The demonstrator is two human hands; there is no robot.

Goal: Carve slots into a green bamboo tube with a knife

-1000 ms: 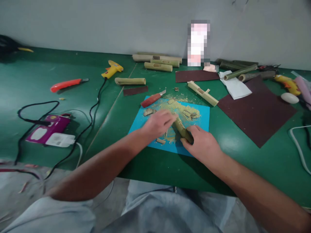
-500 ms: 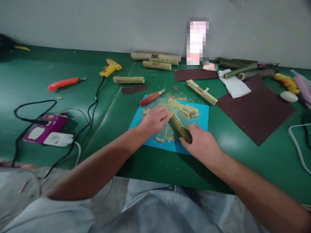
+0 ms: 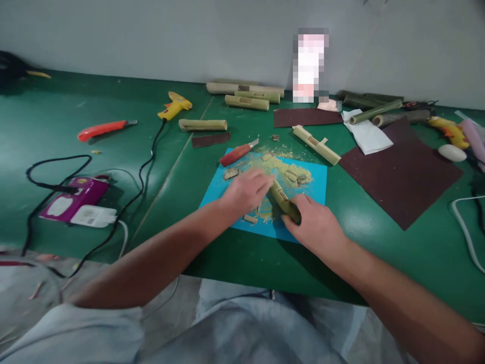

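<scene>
Head view: two bare hands worked over a blue sheet (image 3: 317, 194) on a green table (image 3: 261, 263).
Bamboo tube (image 3: 280, 192): it slanted above the blue sheet, between the hands, its cut window facing up.
Right hand (image 3: 316, 217): its fingers were closed around the tube's near end.
Left hand (image 3: 246, 189): its fingers were bent close together at the tube's far end; whether they gripped it or something else, one could not tell.
Shavings (image 3: 282, 168): pale dust and chips lay scattered over the blue sheet, mostly beyond the hands.
Red-handled knife (image 3: 235, 154): it lay across the sheet's far left corner, blade pointing away to the right.
Notched bamboo piece (image 3: 318, 146): it lay beyond the sheet, near a dark brown sheet (image 3: 402, 177).
Yellow glue gun (image 3: 175, 105): it rested well to the left, its black cord running toward the near edge.
</scene>
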